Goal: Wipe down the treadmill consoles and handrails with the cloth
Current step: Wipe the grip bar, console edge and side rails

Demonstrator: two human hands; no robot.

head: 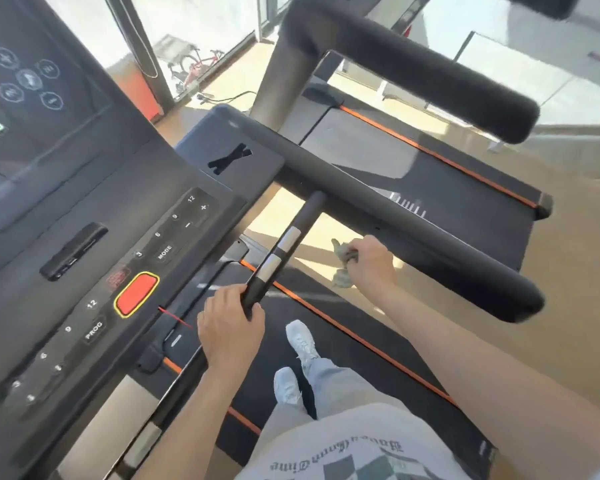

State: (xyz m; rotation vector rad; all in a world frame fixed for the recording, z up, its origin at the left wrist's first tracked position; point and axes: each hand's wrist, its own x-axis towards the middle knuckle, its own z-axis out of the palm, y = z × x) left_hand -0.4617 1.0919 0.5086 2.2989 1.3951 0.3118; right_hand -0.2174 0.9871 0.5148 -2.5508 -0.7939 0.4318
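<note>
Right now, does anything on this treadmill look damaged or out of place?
One thing: a black X, seemingly tape, sits on the console's grey side panel beside the right handrail, perhaps covering a fault. Nothing else looks spilled or broken.

Dark grey plastic treadmill console [84,209], markings placed from its red rounded stop button with yellow rim [136,294]
- up-right of it: oval MODE key [164,252]; numerals 3, 6, 9, 12; signs + and −
- down-left of it: oval PROG key [94,330]; numerals 12, 9, 6
- just up-left of it: small red label [117,278], illegible
- far down-right of it: pale grey T-shirt [361,455], gothic print, illegible
</note>
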